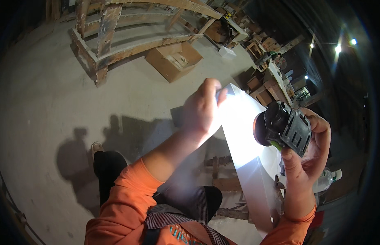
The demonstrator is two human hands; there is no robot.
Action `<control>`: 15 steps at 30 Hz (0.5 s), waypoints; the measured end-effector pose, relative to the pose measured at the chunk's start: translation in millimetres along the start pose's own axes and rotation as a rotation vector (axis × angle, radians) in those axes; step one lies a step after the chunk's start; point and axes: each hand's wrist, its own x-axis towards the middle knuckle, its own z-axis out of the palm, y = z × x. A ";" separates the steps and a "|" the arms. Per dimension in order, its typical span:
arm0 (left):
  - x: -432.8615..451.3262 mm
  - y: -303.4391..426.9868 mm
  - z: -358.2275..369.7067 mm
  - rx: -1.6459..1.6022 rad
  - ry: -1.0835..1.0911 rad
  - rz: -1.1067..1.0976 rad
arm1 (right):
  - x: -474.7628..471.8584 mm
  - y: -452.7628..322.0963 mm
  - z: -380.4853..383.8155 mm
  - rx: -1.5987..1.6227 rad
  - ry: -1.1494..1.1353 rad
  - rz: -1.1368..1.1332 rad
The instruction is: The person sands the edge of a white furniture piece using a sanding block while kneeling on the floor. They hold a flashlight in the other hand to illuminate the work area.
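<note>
My right hand grips a lit black headlamp by its slotted mounting bracket. The lamp faces a long white box-shaped piece and throws a glaring patch on its upper part. That piece slants from the middle of the view down towards my body. At its far upper corner is my left hand, fingers curled and blurred by motion. The fingertips meet the white edge there, and the palm side is hidden, so a small thing inside it could not be seen.
A cardboard box sits on the concrete floor beside a wooden frame stand. Wooden supports stand under the white piece. A clear plastic bottle is right of my right wrist. Cluttered workbenches lie farther off.
</note>
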 end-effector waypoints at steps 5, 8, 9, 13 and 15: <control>-22.5 16.4 1.8 -0.071 -0.098 -0.004 | -6.1 -4.0 -1.7 0.051 0.046 0.061; -59.5 32.0 -15.0 -0.128 -0.146 0.041 | -10.6 -5.9 -3.8 0.040 0.063 0.080; -71.0 35.2 -20.2 -0.158 -0.154 0.030 | -11.6 -5.2 -3.6 0.025 0.066 0.070; -89.8 34.1 -28.6 -0.763 -0.256 -0.819 | -13.7 0.1 1.6 0.056 0.064 0.083; -84.8 28.9 -27.7 -1.488 -0.220 -1.173 | -13.0 4.7 4.8 0.058 0.047 0.079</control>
